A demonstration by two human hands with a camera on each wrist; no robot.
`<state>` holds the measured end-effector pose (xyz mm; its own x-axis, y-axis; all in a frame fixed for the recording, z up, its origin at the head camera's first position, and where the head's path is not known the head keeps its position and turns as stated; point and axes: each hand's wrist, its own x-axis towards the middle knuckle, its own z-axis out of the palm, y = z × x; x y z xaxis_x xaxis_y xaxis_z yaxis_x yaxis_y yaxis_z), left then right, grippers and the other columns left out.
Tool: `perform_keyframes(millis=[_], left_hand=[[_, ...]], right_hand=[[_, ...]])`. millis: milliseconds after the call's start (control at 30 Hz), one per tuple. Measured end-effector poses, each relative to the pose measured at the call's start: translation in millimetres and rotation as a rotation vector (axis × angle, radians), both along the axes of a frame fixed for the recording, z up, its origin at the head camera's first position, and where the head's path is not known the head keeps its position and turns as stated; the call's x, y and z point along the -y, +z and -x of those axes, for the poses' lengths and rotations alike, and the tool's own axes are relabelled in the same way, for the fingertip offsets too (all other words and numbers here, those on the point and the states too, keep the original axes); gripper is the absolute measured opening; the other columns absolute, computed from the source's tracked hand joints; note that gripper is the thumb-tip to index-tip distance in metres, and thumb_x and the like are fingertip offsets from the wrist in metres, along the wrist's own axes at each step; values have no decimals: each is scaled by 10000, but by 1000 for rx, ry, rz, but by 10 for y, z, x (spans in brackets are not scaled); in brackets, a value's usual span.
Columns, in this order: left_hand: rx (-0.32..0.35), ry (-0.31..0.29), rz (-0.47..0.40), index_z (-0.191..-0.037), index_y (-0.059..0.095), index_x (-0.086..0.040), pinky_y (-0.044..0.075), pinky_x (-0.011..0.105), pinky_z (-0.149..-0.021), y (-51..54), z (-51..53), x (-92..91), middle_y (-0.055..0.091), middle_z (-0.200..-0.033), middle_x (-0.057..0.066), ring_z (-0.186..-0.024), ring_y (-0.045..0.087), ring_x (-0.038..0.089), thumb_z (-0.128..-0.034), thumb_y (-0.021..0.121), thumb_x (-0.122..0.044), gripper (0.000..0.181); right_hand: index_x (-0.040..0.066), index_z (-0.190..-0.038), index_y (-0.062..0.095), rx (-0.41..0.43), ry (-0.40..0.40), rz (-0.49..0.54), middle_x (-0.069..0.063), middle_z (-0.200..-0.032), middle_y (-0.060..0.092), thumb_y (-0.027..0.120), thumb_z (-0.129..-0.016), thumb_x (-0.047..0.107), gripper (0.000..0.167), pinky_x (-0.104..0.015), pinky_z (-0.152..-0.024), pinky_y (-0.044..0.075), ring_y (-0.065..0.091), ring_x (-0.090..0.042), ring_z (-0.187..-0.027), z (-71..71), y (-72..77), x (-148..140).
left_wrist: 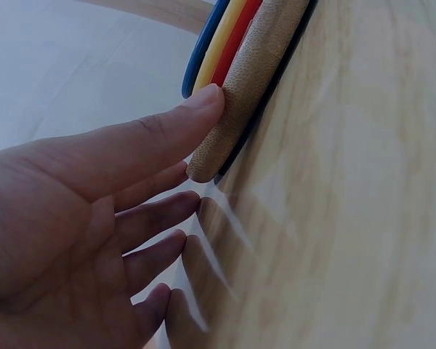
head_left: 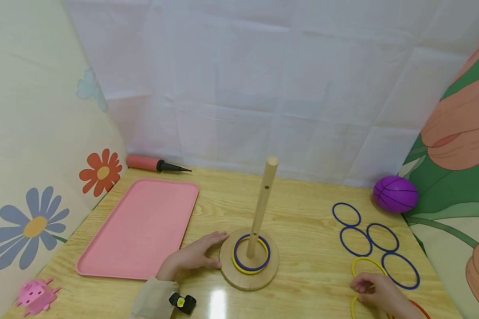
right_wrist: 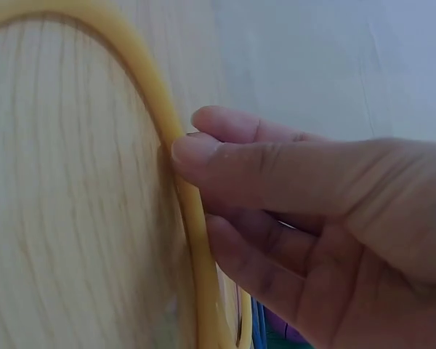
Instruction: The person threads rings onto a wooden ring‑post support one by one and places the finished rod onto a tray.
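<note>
A wooden stand has a round base (head_left: 245, 283) with an upright post (head_left: 262, 201). Around the post lie a blue ring (left_wrist: 203, 47), a yellow ring (left_wrist: 219, 45) and a red ring (left_wrist: 237, 47), stacked on the base; the head view shows only the blue and yellow ones. My left hand (head_left: 197, 254) touches the base's left edge, thumb on the rim and fingers spread. At the lower right, my right hand (head_left: 379, 292) pinches a yellow ring (right_wrist: 196, 240) between thumb and fingers. Another yellow ring (head_left: 355, 264) lies just beyond that hand.
Several blue rings (head_left: 355, 254) lie flat on the right of the table, and part of a red ring (head_left: 420, 308) shows beside my right wrist. A purple ball (head_left: 395, 194) sits behind them. Leftward are a pink tray (head_left: 143, 226), a red pump (head_left: 143, 162) and a pink pig toy (head_left: 37, 296).
</note>
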<state>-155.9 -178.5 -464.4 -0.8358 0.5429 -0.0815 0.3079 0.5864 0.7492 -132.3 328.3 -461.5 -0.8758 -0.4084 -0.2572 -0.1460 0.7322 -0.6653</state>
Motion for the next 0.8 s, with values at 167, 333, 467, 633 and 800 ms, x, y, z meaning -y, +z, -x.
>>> perform_keyframes(millis=[167, 333, 467, 633, 800], left_hand=[[-4, 1, 0, -1473, 356, 21, 168, 670, -1152, 4, -5, 0, 314, -1526, 289, -1422, 214, 520, -841, 740, -284, 800], [10, 5, -1, -1476, 352, 16, 159, 666, -1157, 12, -14, 3, 311, -1532, 279, -1430, 205, 512, -840, 739, -286, 803], [5, 1, 4, -1476, 353, 16, 163, 670, -1152, 18, -18, 1, 317, -1530, 279, -1426, 207, 516, -840, 739, -287, 803], [-5, -5, 4, -1473, 356, 20, 174, 673, -1144, 27, -30, -6, 321, -1522, 291, -1416, 220, 525, -841, 738, -292, 802], [-8, -7, 1, -1474, 351, 23, 172, 675, -1142, 31, -28, -3, 314, -1524, 293, -1415, 217, 528, -845, 735, -291, 801]], right_hand=[[78, -849, 678, -26, -31, -71, 15, -800, 642, 759, -740, -24, 170, -176, -587, 473, 502, 52, -674, 3, 0, 67], [95, -810, 679, -61, -41, -100, 33, -772, 638, 754, -741, -16, 151, -174, -574, 459, 500, 46, -656, -8, 7, 142], [99, -808, 682, -73, -47, -119, 42, -768, 639, 746, -751, -10, 139, -169, -581, 458, 505, 39, -660, -3, 5, 204], [128, -812, 686, -90, -64, -168, 64, -761, 632, 742, -766, 2, 145, -170, -586, 454, 513, 20, -670, 15, 15, 293], [139, -831, 711, -142, -79, -175, 60, -776, 630, 734, -778, 7, 144, -168, -603, 469, 522, 15, -693, 41, 52, 350]])
